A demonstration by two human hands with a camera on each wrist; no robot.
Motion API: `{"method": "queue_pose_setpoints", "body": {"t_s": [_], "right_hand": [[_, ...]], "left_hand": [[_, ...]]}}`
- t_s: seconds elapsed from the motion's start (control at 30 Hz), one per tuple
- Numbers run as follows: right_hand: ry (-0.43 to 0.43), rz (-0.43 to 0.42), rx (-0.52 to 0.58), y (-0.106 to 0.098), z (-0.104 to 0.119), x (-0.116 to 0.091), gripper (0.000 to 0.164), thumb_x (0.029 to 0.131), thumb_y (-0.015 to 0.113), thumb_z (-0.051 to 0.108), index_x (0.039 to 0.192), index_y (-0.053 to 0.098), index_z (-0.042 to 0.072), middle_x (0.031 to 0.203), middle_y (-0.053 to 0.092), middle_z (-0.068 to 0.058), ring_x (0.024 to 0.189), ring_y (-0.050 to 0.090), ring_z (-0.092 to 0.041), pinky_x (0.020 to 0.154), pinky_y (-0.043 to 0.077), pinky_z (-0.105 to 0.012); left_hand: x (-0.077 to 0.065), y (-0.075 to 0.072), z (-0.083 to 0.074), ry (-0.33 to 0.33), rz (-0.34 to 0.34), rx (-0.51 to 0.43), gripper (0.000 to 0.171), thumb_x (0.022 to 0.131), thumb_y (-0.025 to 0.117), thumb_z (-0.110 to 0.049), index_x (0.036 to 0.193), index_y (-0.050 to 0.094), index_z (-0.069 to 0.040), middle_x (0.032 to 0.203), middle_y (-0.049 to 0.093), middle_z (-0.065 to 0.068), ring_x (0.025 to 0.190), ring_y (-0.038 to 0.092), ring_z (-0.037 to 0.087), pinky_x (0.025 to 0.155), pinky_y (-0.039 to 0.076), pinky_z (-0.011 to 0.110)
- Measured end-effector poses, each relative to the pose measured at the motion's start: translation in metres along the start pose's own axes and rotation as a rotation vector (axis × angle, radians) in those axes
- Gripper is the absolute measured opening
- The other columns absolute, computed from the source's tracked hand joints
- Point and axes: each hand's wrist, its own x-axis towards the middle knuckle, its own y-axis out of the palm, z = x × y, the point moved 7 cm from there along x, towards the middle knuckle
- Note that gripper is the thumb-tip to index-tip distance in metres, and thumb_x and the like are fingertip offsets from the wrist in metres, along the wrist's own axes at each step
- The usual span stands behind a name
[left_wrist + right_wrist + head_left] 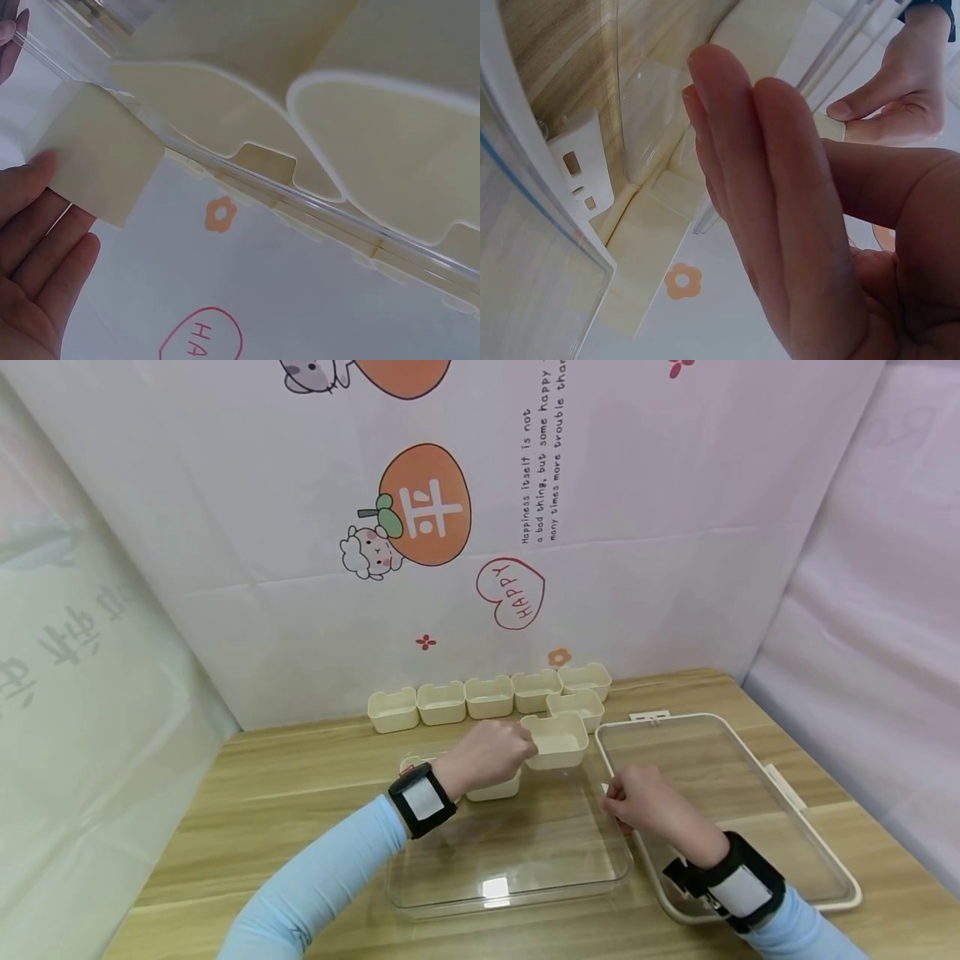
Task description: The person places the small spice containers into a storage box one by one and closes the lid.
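Observation:
My left hand [487, 756] pinches one side of a cream plastic bin [557, 745], which is held over the back right corner of a clear box [517, 897]. In the left wrist view the thumb and fingers grip this bin [105, 157] by its edge. Two more cream bins stand inside the box along its back, partly hidden by my left hand and wrist; one [495, 789] shows under the hand. My right hand [645, 802] holds the box's right rim, fingers together and thumb behind them in the right wrist view.
Several cream bins [489, 697] stand in a row at the table's back edge, and another bin [577, 707] sits before the row's right end. A clear lid with a white frame [750, 752] and side clips lies right of the box, under my right forearm.

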Motion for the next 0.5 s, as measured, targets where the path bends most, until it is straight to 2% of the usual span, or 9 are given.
{"method": "queue_pose_setpoints", "body": {"t_s": [0.1,0.3,0.5], "right_hand": [[-0.003,0.000,0.002,0.000,0.001,0.000,0.019,0.084,0.066,0.008,0.066,0.068,0.004,0.051,0.059,0.001,0.046,0.059,-0.015,0.046,0.045,-0.023],[-0.013,0.001,-0.008,0.000,0.001,0.000,0.021,0.085,0.065,0.008,0.063,0.067,0.006,0.049,0.059,0.001,0.044,0.055,-0.009,0.045,0.043,-0.023],[-0.024,-0.006,-0.012,-0.001,0.001,0.000,0.022,0.084,0.065,0.009,0.062,0.067,0.006,0.049,0.059,0.000,0.043,0.055,-0.009,0.047,0.044,-0.022]], "left_hand": [[0.001,0.005,-0.001,0.000,0.024,-0.002,0.028,0.077,0.052,0.006,0.071,0.067,-0.018,0.071,0.062,-0.007,0.063,0.054,0.005,0.052,0.044,0.018],[0.002,0.013,-0.004,-0.001,0.083,-0.012,0.026,0.078,0.056,0.003,0.079,0.072,-0.018,0.078,0.066,-0.006,0.058,0.052,0.004,0.048,0.039,0.014],[0.003,0.016,-0.008,0.004,0.093,0.002,0.025,0.077,0.055,0.003,0.074,0.069,-0.018,0.071,0.063,-0.007,0.053,0.039,0.003,0.044,0.034,0.016]]}}
